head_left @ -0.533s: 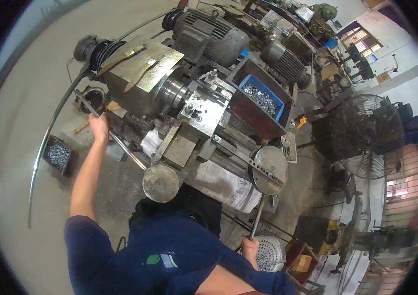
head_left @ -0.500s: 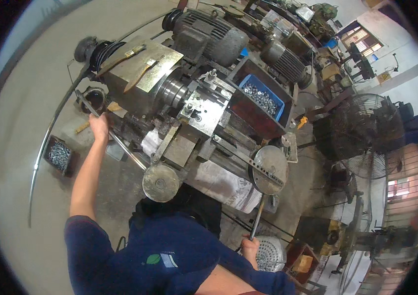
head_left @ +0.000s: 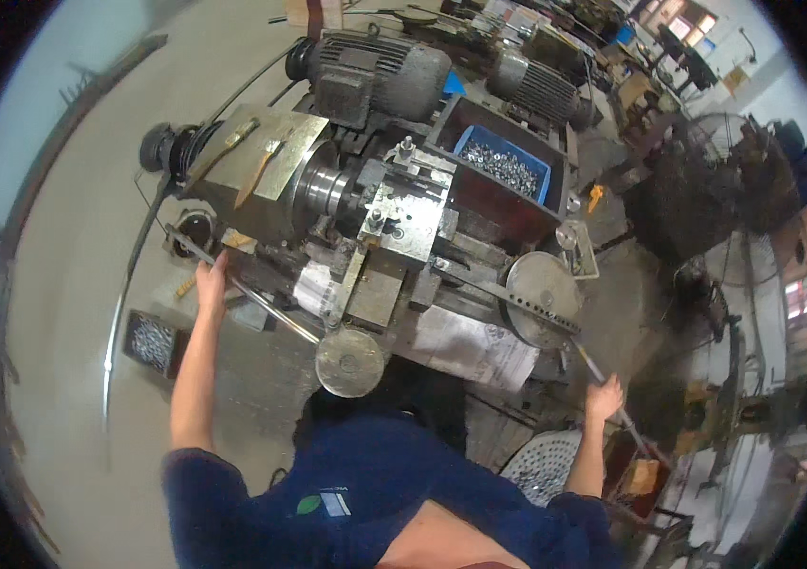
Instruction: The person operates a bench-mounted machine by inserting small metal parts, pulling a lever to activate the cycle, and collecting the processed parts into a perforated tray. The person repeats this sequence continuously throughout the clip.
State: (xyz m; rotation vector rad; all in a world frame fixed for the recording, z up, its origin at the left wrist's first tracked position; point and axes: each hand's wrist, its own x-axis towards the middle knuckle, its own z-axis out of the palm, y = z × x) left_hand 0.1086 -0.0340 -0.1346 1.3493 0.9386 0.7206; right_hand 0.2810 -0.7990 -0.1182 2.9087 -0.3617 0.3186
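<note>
My left hand [head_left: 212,283] is closed round a steel lever rod [head_left: 275,315], which runs down to a round metal disc [head_left: 350,362] at the front of a lathe-like machine [head_left: 413,223]. On the right, my right hand [head_left: 602,396] grips another lever rod [head_left: 585,360], angled down and right from beside the larger disc [head_left: 538,296]. Between the hands, a bright tool slide [head_left: 408,220] with bolts stands next to the shiny spindle [head_left: 325,190]. Two wooden-handled brushes [head_left: 256,175] lie on the brass-coloured headstock cover [head_left: 285,142].
A blue tray [head_left: 544,190] of small metal parts sits in a dark red trough behind the slide. More parts fill a box [head_left: 178,349] on the left floor and a perforated round basket [head_left: 517,465] at lower right. Motors [head_left: 380,81] stand behind; a large fan [head_left: 707,180] is right.
My right hand has swung its lever up and to the right. My left hand has lowered its lever slightly. The whole view has shifted a little.
</note>
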